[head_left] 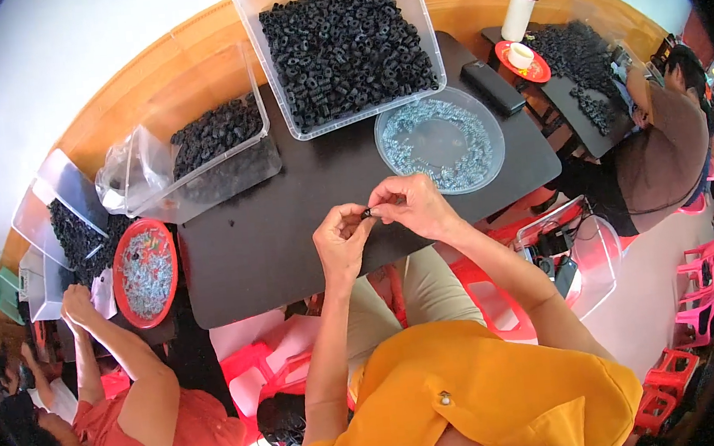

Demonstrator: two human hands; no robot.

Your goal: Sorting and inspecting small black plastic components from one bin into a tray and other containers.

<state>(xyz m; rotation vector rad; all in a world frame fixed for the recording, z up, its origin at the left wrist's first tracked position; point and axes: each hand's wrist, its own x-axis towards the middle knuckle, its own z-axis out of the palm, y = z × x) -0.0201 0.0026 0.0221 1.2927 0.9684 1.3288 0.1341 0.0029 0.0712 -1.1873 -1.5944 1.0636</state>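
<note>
Over the near edge of the dark table, my left hand (340, 243) pinches a small black part (366, 213) between thumb and fingertips. My right hand (417, 206) meets it there, its thumb and forefinger pressed together at the part's right side. Whatever the right fingertips hold is too small to make out. Just beyond the right hand lies a round, clear tray (439, 182) with many small, shiny, pale-blue pieces spread in it. Behind the hands stands a large clear bin (438, 60) full of small black ring-like parts (349, 47).
Another clear bin (224, 182) with black parts stands left on the table (249, 259). A black case (492, 87) lies at the right. Co-workers sit at both sides; the left one's hands (79, 306) are near a red basin (174, 271). A white bottle (519, 11) stands far right.
</note>
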